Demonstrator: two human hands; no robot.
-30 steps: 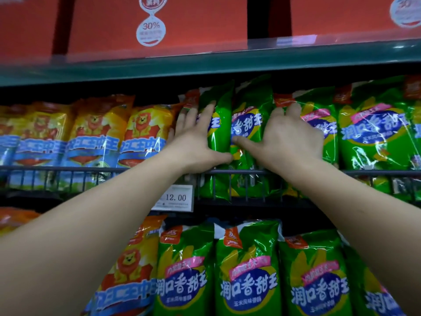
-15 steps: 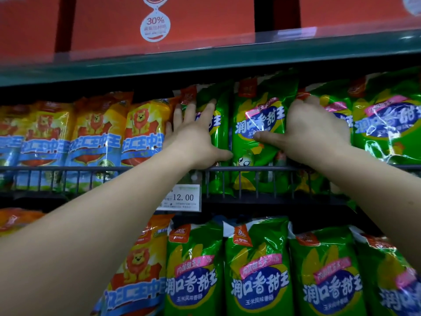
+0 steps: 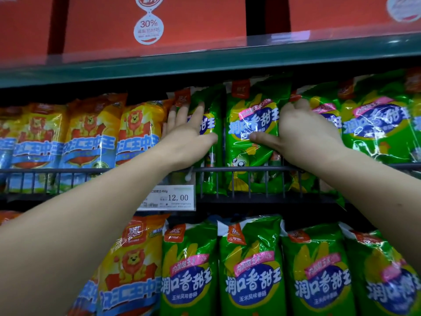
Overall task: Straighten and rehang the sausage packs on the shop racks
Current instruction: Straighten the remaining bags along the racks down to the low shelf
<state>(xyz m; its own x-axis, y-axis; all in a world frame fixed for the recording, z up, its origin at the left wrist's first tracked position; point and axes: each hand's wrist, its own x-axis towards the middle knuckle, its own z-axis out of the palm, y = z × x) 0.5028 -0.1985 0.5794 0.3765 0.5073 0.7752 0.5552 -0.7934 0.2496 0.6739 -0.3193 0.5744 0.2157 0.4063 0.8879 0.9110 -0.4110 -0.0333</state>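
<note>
Green sausage packs stand in a black wire rack (image 3: 241, 169) on the middle shelf. My left hand (image 3: 190, 136) lies flat with straight fingers against the leftmost green pack (image 3: 210, 106), which is turned edge-on. My right hand (image 3: 303, 131) grips the right edge of the middle green pack (image 3: 251, 124): the thumb crosses its front and the fingers reach behind it. That pack faces front and stands nearly upright. More green packs (image 3: 376, 124) fill the rack to the right.
Yellow-and-blue lion packs (image 3: 88, 135) fill the rack's left half. A white price tag (image 3: 169, 198) reading 12.00 hangs below my left wrist. A lower row of green packs (image 3: 250, 270) and yellow packs (image 3: 134, 265) hangs beneath. Red boxes (image 3: 159, 21) sit on the green shelf above.
My right hand has slid right and turned the middle green pack from edge-on to facing front. My left hand has kept pressing on the leftmost green pack.
</note>
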